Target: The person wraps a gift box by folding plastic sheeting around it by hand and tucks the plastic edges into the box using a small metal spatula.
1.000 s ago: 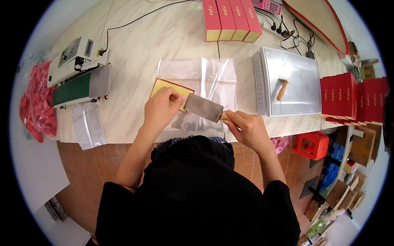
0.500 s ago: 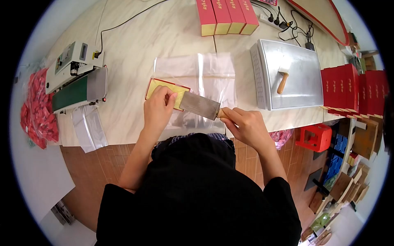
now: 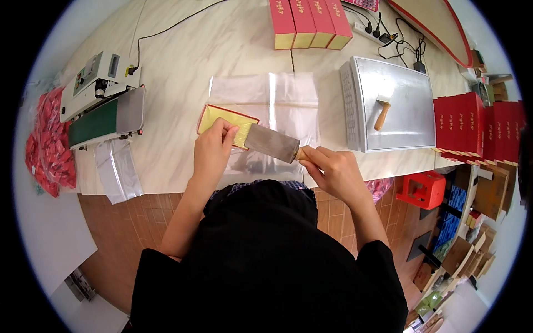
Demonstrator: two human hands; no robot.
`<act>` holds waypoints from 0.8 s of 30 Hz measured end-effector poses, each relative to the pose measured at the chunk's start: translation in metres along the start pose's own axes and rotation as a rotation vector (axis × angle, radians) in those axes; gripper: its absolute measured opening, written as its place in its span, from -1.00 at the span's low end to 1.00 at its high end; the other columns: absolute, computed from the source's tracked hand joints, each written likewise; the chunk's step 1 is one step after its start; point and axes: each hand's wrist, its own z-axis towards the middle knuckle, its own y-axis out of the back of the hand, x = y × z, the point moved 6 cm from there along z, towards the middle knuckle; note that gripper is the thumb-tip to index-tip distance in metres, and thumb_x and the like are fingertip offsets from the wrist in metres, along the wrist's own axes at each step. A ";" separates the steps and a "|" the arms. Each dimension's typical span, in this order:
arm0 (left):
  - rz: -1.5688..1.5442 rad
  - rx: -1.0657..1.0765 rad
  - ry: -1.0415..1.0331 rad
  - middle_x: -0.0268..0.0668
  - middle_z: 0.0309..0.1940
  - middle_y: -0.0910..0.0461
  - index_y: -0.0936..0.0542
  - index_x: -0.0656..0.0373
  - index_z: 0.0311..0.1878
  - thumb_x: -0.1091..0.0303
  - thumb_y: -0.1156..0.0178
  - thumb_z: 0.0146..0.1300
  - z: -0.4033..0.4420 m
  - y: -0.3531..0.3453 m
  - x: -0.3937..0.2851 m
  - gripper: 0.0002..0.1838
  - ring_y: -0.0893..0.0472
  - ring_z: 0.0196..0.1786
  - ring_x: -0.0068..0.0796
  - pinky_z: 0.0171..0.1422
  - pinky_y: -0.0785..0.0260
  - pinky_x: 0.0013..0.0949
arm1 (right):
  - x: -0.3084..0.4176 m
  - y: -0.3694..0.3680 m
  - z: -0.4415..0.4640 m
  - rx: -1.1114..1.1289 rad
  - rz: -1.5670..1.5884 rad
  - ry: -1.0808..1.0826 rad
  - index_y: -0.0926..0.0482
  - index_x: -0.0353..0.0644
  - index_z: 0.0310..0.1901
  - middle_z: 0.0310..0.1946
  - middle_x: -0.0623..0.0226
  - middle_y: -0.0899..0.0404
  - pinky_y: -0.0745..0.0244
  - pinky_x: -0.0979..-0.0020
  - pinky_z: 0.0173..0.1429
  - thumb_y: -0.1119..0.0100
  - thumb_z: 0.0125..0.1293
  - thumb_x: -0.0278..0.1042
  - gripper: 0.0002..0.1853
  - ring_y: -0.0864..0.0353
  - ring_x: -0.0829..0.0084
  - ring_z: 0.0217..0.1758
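One wide blade (image 3: 272, 143) is gripped by the right hand (image 3: 336, 169), right of the yellow box (image 3: 214, 115); at the box, the left hand (image 3: 214, 143) is pinched, whatever is held unclear.

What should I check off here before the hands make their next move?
1. Right-hand grip closed on the wooden handle: ok.
2. Left-hand grip at the red-edged yellow box: ok; what exactly it pinches, cannot tell.
3. Left fingertips well away from the metal blade: not ok, the blade's end is right beside them; contact, cannot tell.
4. Yellow box wholly over the clear plastic: not ok, its left end reaches past the plastic's edge.
5. Second wood-handled tool out of the way: ok, it lies on the silver case.
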 end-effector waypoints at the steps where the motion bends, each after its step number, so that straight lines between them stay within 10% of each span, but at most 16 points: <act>1: 0.001 0.000 0.001 -0.14 -0.49 -0.63 -0.52 0.27 -0.31 0.32 -0.26 0.35 0.000 0.001 0.000 -0.78 -0.63 -0.42 -0.23 -0.31 -0.44 -0.27 | 0.000 0.000 0.000 -0.005 -0.003 0.001 -0.63 -0.11 -0.17 -0.49 0.29 -0.62 -0.47 0.25 -0.46 -0.29 0.30 -0.32 -0.87 -0.60 0.18 -0.53; 24: -0.041 0.028 0.024 -0.24 -0.50 -0.61 -0.54 0.26 -0.22 0.41 -0.30 0.28 -0.003 0.005 0.004 -0.85 -0.60 -0.46 -0.41 -0.32 -0.44 -0.36 | 0.004 -0.009 0.002 -0.018 -0.005 0.045 -0.61 -0.16 -0.17 -0.52 0.28 -0.58 -0.44 0.24 -0.48 -0.29 0.31 -0.31 -0.85 -0.58 0.18 -0.54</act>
